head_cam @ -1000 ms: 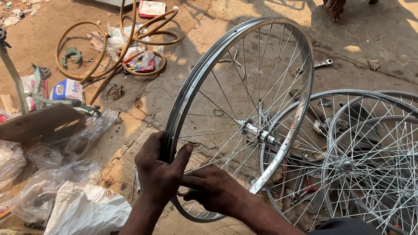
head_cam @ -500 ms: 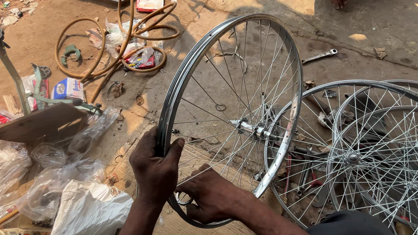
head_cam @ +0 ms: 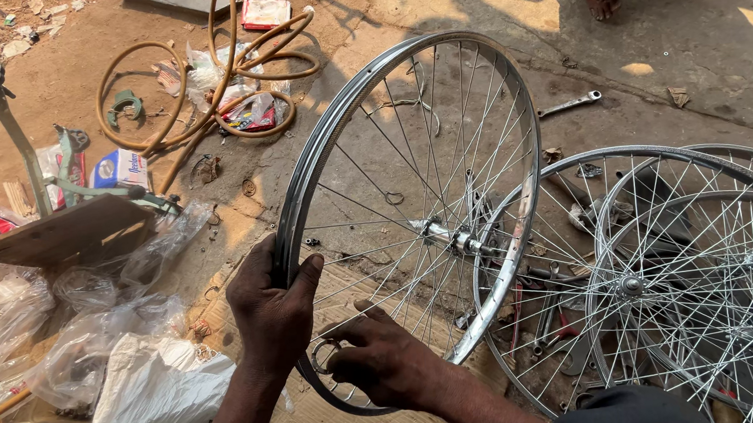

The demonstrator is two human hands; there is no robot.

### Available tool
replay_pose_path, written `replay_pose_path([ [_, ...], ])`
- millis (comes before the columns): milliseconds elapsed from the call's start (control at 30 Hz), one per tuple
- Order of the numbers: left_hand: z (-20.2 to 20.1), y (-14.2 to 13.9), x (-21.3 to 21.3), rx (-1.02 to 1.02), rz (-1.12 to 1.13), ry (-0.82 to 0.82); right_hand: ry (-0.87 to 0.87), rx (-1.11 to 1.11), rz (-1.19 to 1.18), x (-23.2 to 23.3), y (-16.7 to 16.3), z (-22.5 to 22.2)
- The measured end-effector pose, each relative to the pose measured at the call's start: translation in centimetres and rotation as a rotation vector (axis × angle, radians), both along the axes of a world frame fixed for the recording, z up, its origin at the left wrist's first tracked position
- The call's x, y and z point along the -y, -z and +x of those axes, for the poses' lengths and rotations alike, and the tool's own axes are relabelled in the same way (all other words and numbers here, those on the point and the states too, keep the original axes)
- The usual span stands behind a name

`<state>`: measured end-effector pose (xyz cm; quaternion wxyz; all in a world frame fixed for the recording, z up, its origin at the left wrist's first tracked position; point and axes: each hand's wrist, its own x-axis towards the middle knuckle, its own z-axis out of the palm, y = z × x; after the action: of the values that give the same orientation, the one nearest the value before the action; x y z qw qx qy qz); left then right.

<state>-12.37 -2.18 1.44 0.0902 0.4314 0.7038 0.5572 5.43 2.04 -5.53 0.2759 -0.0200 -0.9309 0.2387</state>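
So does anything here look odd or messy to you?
Rather messy: hand tools lie under the stacked wheels on the right, and hose, wrappers and plastic bags are strewn over the ground. The wheel in both hands shows no clear damage.

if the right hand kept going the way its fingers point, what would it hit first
Probably the left hand gripping the rim: the right hand points left through the spokes, though depth is unclear.

We find bare ground [head_cam: 650, 47] far right. Stacked wheels [head_cam: 669, 287] crowd our right; plastic bags [head_cam: 92, 350] and hose [head_cam: 205, 82] block left.
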Motion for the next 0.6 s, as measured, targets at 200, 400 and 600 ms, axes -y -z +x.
replay_pose_path([
  [200, 0.8, -0.3, 0.3, 0.098, -0.005, -0.021, 0.069, 0.216, 0.049, -0.3, 1.1, -2.4],
  [400, 1.0, -0.8, 0.6, 0.04, 0.063, 0.032, 0.068, 0.588, -0.037, 0.1, -1.8, -3.8],
  [600, 1.0, -1.2, 0.4, -0.003, 0.07, 0.053, -0.056, 0.67, -0.234, -1.8, -4.1, -2.1],
])
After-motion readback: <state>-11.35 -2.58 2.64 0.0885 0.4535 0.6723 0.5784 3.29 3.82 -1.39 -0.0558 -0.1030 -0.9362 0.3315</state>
